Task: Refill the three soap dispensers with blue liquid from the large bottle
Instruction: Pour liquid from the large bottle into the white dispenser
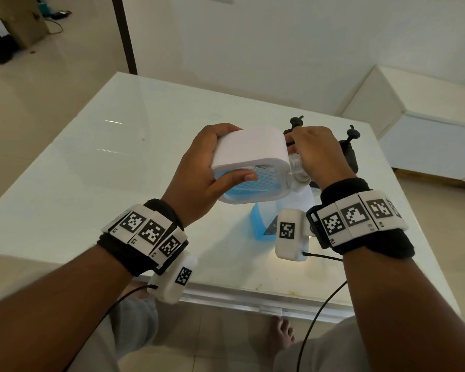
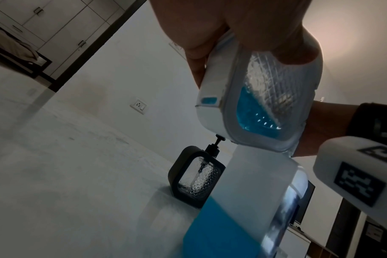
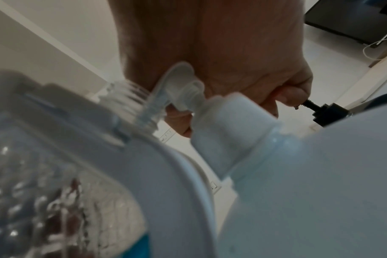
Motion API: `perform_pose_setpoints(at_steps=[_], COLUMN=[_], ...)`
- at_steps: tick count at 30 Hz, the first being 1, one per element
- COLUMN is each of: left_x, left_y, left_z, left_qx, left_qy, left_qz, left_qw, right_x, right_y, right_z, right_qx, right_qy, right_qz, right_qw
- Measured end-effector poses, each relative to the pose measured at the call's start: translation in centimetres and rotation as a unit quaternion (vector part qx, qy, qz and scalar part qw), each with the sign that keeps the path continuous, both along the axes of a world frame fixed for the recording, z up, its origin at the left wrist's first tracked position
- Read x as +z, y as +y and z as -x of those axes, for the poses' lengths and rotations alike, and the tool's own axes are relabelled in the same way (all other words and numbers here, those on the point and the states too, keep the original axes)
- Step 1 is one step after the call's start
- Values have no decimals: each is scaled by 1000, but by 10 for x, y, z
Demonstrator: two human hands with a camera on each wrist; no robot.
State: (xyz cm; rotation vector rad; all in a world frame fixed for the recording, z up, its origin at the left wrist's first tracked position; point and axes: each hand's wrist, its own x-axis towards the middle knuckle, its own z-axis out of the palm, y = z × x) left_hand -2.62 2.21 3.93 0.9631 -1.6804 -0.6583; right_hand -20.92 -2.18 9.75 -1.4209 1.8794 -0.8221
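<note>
white table (image 1: 97, 162), big bottle (image 1: 263, 221), 2 blk dispensers (image 1: 349, 154)

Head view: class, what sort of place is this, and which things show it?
Probably a room in a home: a glossy white table, a tiled floor with a cardboard box, and a low white cabinet along the wall.

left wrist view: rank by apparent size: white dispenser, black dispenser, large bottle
1. large bottle, nearest the camera and cut off by the frame edge, so its bulk is partly nearness.
2. white dispenser, gripped by the left hand.
3. black dispenser, farther back on the table, so it may only look smaller.
</note>
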Motion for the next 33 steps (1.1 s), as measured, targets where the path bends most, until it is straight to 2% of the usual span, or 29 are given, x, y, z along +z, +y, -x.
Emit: perform_pose_setpoints(at_steps=[9, 15, 33], left_x=[0, -1, -1], left_y=[-2, -2, -1], left_z=[-3, -2, -2], left_qx=[-4, -10, -1], left_qy=[-1, 3, -6], left_qz=[41, 50, 46], left_qw=[999, 999, 999], right_x=[4, 3, 6], right_y=[-4, -3, -5], right_z=[1, 1, 2], right_qx=[0, 0, 6], right_qy=[-33, -26, -48], right_qz=[4, 4, 1], right_qw=[999, 1000, 999])
